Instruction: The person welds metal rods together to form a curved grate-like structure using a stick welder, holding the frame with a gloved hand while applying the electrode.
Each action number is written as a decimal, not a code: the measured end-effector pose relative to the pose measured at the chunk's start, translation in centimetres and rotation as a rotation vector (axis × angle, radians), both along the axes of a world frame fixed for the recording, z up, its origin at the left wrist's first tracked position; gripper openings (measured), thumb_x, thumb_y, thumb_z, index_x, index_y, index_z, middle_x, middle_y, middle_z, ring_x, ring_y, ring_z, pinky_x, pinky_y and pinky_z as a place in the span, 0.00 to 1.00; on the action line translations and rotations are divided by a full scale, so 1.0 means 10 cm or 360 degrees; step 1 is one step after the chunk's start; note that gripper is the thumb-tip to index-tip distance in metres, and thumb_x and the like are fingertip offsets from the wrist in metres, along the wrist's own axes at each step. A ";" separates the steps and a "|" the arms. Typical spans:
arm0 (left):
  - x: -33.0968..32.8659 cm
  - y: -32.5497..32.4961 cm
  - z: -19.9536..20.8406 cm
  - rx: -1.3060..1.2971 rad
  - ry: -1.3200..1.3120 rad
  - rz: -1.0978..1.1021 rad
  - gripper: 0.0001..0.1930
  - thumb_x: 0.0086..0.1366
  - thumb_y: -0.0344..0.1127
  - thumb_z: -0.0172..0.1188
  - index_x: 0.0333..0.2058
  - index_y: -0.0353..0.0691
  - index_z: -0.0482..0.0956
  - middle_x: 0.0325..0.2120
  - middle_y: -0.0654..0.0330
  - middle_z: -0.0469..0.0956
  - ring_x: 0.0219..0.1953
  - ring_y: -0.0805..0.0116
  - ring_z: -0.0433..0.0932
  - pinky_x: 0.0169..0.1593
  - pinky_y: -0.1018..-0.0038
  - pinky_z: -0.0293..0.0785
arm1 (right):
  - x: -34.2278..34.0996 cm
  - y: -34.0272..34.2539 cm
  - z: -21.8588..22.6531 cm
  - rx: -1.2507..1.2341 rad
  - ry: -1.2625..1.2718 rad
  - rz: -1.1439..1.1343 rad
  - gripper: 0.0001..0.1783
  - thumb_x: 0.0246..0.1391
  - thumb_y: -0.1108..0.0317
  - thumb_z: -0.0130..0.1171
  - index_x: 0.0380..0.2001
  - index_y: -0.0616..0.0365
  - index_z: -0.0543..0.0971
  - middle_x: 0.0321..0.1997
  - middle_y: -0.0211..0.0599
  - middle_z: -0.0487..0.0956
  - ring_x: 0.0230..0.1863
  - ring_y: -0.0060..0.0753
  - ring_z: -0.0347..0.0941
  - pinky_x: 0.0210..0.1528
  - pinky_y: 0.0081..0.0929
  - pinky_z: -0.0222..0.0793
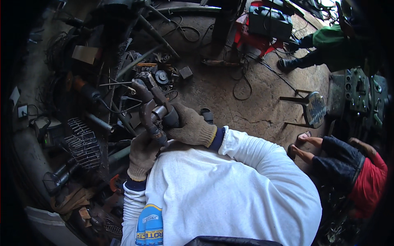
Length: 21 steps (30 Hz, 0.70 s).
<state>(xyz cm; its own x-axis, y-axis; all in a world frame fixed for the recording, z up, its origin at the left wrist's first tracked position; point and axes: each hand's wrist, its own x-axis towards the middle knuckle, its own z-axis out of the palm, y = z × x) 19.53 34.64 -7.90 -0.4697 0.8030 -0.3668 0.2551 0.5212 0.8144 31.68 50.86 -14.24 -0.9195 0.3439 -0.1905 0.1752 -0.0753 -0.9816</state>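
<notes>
Both hands wear brown knitted gloves and meet in front of my chest. Between them is a heavy brown metal part [146, 116] with curved, fork-like arms and a bare silver cylindrical section. My left hand [143, 156] is closed around its lower end, with the fingers partly hidden. Higher up and to the right, my right hand [191, 126] grips the thick dark end beside the silver section. The far end of the part points away from me, toward a cluttered heap of metal pieces [162, 77].
On the left are an orange and dark power tool [84, 87] with a cord, a rack of thin metal bars [84, 143] and a metal pipe [99, 122]. A stool [315, 109] stands right. Cables cross the floor [242, 107]. Two other people, in green [331, 37] and red [370, 184], are at right.
</notes>
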 end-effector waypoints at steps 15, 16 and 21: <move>0.04 -0.37 -0.16 -0.0136 -0.0289 0.0392 0.19 0.65 0.47 0.60 0.43 0.36 0.77 0.30 0.61 0.80 0.31 0.74 0.80 0.34 0.76 0.76 | -0.11 -0.09 0.03 -0.0058 0.0070 0.0137 0.34 0.42 0.66 0.69 0.54 0.60 0.69 0.48 0.47 0.79 0.49 0.39 0.78 0.52 0.34 0.73; 0.05 -0.52 -0.36 0.0150 -0.0230 0.0514 0.21 0.66 0.50 0.59 0.44 0.36 0.77 0.29 0.62 0.80 0.29 0.76 0.79 0.32 0.77 0.75 | -0.13 -0.11 0.03 -0.0109 0.0094 0.0120 0.33 0.42 0.67 0.68 0.53 0.60 0.69 0.47 0.46 0.79 0.48 0.39 0.78 0.52 0.34 0.73; 0.02 -0.86 -0.62 0.0029 -0.0306 0.0686 0.21 0.67 0.52 0.58 0.44 0.37 0.77 0.28 0.64 0.80 0.25 0.79 0.77 0.29 0.80 0.73 | -0.15 -0.15 -0.05 -0.0067 0.0091 0.0091 0.34 0.42 0.66 0.67 0.54 0.59 0.69 0.47 0.47 0.79 0.49 0.42 0.78 0.52 0.36 0.72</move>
<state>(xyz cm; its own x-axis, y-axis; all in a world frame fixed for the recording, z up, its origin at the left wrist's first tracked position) 19.71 26.04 -14.06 -0.6866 0.5569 -0.4675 -0.1380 0.5315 0.8358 30.15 49.40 -14.77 -0.9471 0.2834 -0.1504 0.1244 -0.1079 -0.9863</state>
